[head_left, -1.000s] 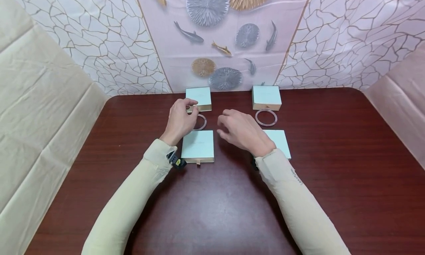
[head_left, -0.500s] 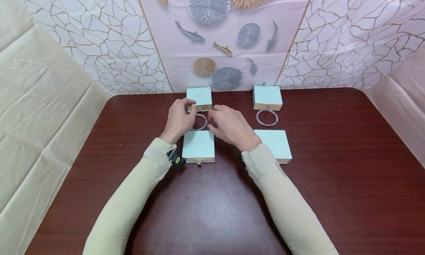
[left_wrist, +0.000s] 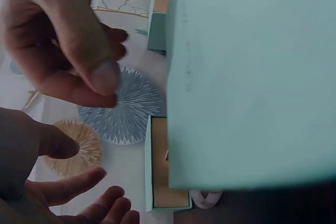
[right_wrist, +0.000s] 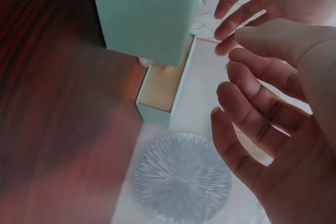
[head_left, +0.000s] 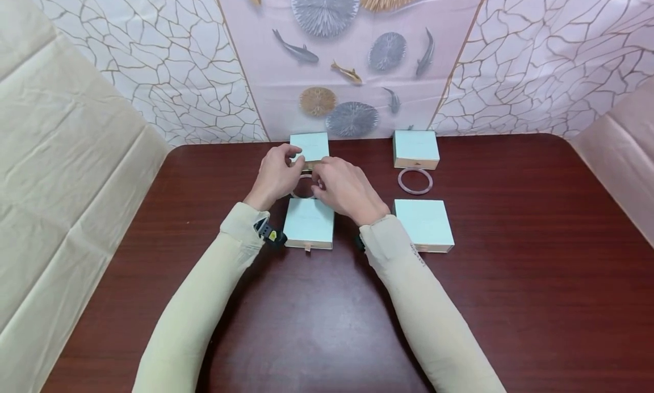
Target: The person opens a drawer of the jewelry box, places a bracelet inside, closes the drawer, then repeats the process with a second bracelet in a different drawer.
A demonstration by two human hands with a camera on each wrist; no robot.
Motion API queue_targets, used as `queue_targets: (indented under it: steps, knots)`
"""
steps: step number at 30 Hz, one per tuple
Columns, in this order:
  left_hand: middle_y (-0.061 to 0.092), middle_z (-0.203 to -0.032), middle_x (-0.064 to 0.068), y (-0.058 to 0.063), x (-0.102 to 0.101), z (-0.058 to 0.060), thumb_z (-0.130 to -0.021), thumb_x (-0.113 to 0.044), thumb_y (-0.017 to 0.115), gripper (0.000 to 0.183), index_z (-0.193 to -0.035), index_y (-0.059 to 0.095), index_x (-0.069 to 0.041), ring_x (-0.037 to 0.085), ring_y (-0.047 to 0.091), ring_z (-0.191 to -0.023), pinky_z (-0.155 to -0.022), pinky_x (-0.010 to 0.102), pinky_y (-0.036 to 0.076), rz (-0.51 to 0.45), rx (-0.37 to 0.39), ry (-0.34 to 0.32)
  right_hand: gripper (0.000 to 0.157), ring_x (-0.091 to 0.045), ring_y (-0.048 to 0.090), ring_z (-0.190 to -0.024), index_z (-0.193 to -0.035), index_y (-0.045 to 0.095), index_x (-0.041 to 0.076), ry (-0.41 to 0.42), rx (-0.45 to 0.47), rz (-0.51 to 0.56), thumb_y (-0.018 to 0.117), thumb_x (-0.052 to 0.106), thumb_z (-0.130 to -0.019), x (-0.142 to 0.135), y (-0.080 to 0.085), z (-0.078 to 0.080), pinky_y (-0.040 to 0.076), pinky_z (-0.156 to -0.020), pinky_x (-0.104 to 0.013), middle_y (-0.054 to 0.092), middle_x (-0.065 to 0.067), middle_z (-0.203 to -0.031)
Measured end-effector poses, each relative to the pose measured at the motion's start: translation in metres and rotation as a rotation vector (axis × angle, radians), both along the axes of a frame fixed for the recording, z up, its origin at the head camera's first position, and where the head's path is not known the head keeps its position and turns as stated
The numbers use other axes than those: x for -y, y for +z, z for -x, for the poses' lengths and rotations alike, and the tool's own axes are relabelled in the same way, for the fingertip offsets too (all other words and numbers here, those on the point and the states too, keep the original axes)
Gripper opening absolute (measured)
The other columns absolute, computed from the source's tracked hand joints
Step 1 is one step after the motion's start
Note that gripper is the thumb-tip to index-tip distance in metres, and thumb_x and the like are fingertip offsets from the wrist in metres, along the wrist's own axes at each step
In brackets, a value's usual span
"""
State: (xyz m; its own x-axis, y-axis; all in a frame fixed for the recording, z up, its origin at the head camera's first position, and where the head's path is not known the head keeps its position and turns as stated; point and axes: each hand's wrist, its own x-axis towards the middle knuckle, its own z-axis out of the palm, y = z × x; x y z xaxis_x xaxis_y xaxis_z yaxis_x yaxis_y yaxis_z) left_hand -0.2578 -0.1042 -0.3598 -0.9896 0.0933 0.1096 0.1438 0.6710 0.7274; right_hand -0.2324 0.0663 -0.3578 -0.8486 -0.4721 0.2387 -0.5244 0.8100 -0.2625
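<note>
In the head view my left hand (head_left: 273, 174) hovers at the left side of a pale bangle (head_left: 301, 196), fingers loosely bent and holding nothing. My right hand (head_left: 347, 185) hangs over the bangle's right side, close to the left hand, and partly hides it. The right wrist view shows its bent fingers (right_wrist: 252, 114) with nothing between them. Behind the bangle is a mint-green drawer box (head_left: 311, 146); in front lies a flatter mint-green box (head_left: 309, 222) with a small pull tab. Whether either hand touches the bangle cannot be told.
To the right, a second bangle (head_left: 401, 183) lies between another back box (head_left: 416, 149) and another front box (head_left: 425, 221). All rest on a dark red-brown table (head_left: 531, 256). A patterned cloth (head_left: 352, 86) hangs behind the table's far edge.
My right hand has moved left, from beside the front boxes to over the left bangle. My left hand has stayed nearly in place. The boxes and bangles show no clear movement.
</note>
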Motion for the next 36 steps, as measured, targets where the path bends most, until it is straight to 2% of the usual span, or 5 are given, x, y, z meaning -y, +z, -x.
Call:
queue_targets:
  steps: [5, 13, 21, 29, 36]
  knots:
    - [0.06, -0.139, 0.017, 0.008, 0.011, 0.001, -0.105, -0.027, 0.053, 0.042, -0.141, 0.058, -0.005, 0.03, 0.058, -0.122, -0.102, 0.047, 0.048, -0.015, 0.057, -0.009, 0.006, -0.02, 0.064, -0.092, -0.093, 0.073, 0.014, -0.016, 0.064, 0.022, 0.066, 0.014, -0.093, 0.005, -0.005, 0.007, 0.055, -0.074, -0.04, 0.067, -0.001, -0.098]
    - [0.06, -0.141, 0.014, 0.015, 0.027, 0.005, -0.106, -0.028, 0.052, 0.044, -0.144, 0.055, -0.007, 0.03, 0.057, -0.128, -0.106, 0.048, 0.047, -0.049, 0.11, -0.009, 0.015, -0.019, 0.063, -0.09, -0.106, 0.075, 0.012, -0.026, 0.068, 0.064, 0.066, 0.017, -0.095, 0.009, -0.003, 0.012, 0.055, -0.076, -0.038, 0.065, -0.002, -0.1]
    - [0.058, -0.143, 0.013, 0.008, 0.025, 0.013, -0.107, -0.03, 0.051, 0.045, -0.146, 0.054, -0.009, 0.029, 0.056, -0.13, -0.106, 0.048, 0.047, -0.055, 0.136, -0.02, 0.012, -0.018, 0.061, -0.093, -0.103, 0.074, 0.014, -0.049, 0.094, 0.061, 0.066, 0.017, -0.096, 0.011, 0.001, 0.024, 0.054, -0.077, -0.037, 0.064, -0.001, -0.1]
    - [0.057, -0.144, 0.018, 0.001, 0.018, 0.02, -0.107, -0.027, 0.051, 0.045, -0.146, 0.053, -0.006, 0.032, 0.055, -0.133, -0.108, 0.049, 0.047, -0.011, 0.117, -0.025, 0.015, -0.019, 0.063, -0.095, -0.107, 0.076, 0.013, -0.05, 0.141, 0.142, 0.066, 0.015, -0.096, 0.016, -0.007, 0.035, 0.055, -0.081, -0.037, 0.066, -0.003, -0.103]
    - [0.058, -0.143, 0.019, -0.006, 0.016, 0.028, -0.106, -0.026, 0.051, 0.045, -0.146, 0.053, -0.005, 0.033, 0.055, -0.131, -0.108, 0.049, 0.046, -0.013, 0.104, -0.031, 0.015, -0.018, 0.062, -0.097, -0.108, 0.075, 0.013, -0.088, 0.178, 0.11, 0.064, 0.014, -0.097, 0.016, -0.014, 0.043, 0.055, -0.082, -0.037, 0.065, -0.003, -0.107]
